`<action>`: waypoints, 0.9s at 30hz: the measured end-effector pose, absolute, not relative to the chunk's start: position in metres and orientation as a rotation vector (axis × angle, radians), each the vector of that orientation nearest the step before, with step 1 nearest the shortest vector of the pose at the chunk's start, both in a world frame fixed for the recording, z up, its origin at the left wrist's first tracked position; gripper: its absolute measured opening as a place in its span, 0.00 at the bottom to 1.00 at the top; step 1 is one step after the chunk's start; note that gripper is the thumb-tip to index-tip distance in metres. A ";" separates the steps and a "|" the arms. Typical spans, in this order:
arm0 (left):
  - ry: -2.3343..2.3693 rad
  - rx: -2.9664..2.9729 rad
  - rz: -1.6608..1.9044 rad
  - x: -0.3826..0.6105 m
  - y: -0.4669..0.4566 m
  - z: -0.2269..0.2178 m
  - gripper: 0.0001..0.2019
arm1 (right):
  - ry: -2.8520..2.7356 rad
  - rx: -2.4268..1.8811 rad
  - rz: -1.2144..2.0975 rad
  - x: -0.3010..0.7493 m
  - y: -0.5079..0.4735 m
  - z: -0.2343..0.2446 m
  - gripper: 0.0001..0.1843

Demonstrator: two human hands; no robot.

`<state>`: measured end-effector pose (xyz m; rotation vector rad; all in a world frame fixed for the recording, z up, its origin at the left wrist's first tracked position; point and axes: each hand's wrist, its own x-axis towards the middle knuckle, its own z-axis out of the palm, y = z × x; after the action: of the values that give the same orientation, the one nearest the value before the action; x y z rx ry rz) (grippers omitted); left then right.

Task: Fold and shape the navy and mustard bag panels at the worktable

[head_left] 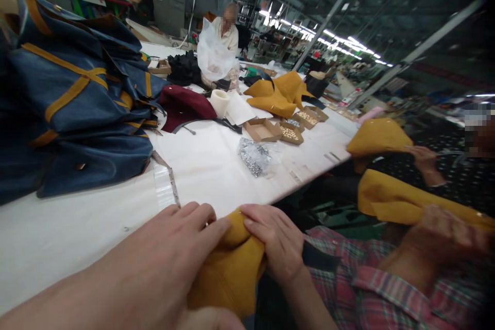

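Nearest to me, in the middle, is the yellow piece (232, 281), and I have it in both hands. My left hand (170, 252) grasps it at its left side, and my right hand (276, 242) grasps its upper right edge with bent fingers. The piece is folded between my hands, in front of the near edge of the white table (201, 157); whether it touches the table, I cannot tell.

Near on the right there is a plaid sleeve (390, 289) of another person, whose hand (436, 232) is at a second yellow cloth (394, 201). A little farther, a person in a dotted sleeve (458, 167) has a hand on one more yellow cloth (377, 134).

On the table, a clear bag (253, 157) with small shiny parts lies beyond my hands. Behind it stand an open carton (263, 130) and, just at its right, a small box (291, 134) of pale parts. On the left a large heap of blue leather (77, 98) with yellow straps covers the table. To its right are a dark red piece (187, 108) and a white roll (219, 103).

At the far side, a person holds white plastic (214, 51).
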<state>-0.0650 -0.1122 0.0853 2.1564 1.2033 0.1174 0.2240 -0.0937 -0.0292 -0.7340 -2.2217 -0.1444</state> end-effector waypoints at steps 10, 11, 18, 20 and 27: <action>0.883 2.088 0.304 -0.072 -0.109 0.060 0.45 | -2.206 -0.776 -0.237 0.225 -0.126 -0.019 0.21; 0.889 2.056 0.314 -0.072 -0.108 0.062 0.41 | -2.179 -0.791 -0.227 0.222 -0.126 -0.016 0.21; 0.979 1.657 0.279 -0.071 -0.104 0.042 0.25 | -2.077 -1.200 -0.110 0.218 -0.122 0.000 0.19; 1.019 1.650 0.312 -0.068 -0.106 0.017 0.18 | -2.070 -1.327 -0.004 0.220 -0.113 -0.008 0.15; 1.323 1.871 0.390 -0.062 -0.104 -0.049 0.12 | -2.110 -1.358 0.193 0.215 -0.056 -0.051 0.11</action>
<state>-0.0620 -0.1044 -0.0493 1.8710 1.3235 0.3898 0.2155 -0.0562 -0.0507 -1.3581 -2.1098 0.1932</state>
